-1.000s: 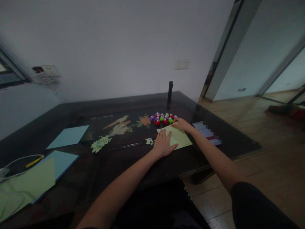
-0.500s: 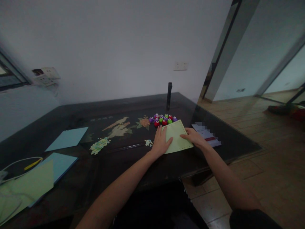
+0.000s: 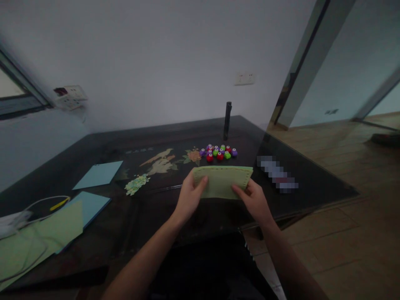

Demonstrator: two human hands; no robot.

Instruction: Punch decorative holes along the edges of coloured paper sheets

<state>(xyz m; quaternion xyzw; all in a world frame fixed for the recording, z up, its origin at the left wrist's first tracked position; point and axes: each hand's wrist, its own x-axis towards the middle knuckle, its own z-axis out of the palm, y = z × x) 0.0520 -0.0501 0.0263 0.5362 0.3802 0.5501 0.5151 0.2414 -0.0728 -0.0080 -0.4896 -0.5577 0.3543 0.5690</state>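
A pale green sheet (image 3: 220, 183), with a row of small holes or stitches along its edges, is held up in front of me, tilted toward me. It may have more than one layer; I cannot tell. My left hand (image 3: 189, 193) grips its left side, thumb on the near face. On the opposite side my right hand (image 3: 254, 200) pinches the right edge, with its thumb also on the near face. Just beyond the sheet, a cluster of small red, green and purple eyeball-like toys (image 3: 219, 153) sits on the dark table (image 3: 150, 233).
Behind the toys stands a black upright cylinder (image 3: 227, 121). A pixelated packet (image 3: 276, 174) lies to the right. Blue sheets (image 3: 100, 174), more pale green sheets (image 3: 59, 229), and a white cable (image 3: 34, 202) with a yellow part occupy the left. A wall with a socket (image 3: 244, 78) rises behind.
The green sheet has been lifted from lying flat on the table and tipped up toward me. My left hand moved from resting on it to gripping its left edge. The view shifted slightly.
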